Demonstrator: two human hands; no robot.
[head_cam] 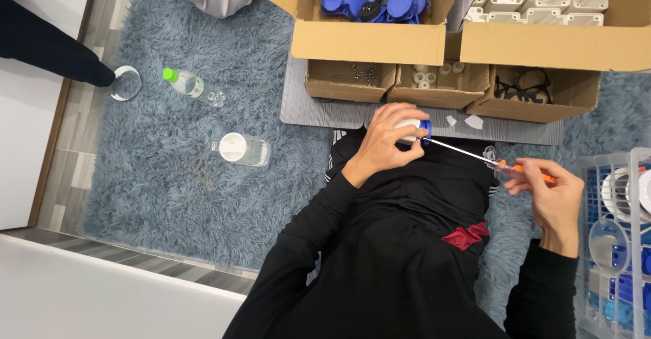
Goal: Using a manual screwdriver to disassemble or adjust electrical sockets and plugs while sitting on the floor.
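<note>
Fingers of the left hand are curled tight around a small white-and-blue plastic part, clamped on it so that it sits steady above the lap, its blue edge turned toward the tool. The right hand is closed around the orange handle of a screwdriver, thumb and fingertips pinching the grip near its front end — a hold that suits turning rather than pushing. The thin metal shaft runs across the lap from right to left and its tip meets the part at the blue edge, so one hand braces while the other works the tool. Both arms are in black sleeves, and the person sits on a shaggy grey-blue rug. Just ahead of the hands, within easy reach, stand three small open cardboard trays: one with tiny screws, one with small white rings, one with dark loops that look like seals, though that is hard to tell. Behind them are two bigger boxes — blue caps in one, white housings in the other. A white plastic basket at the right holds white and blue pieces. Two water bottles lie on the rug to the left, well apart from the work.
</note>
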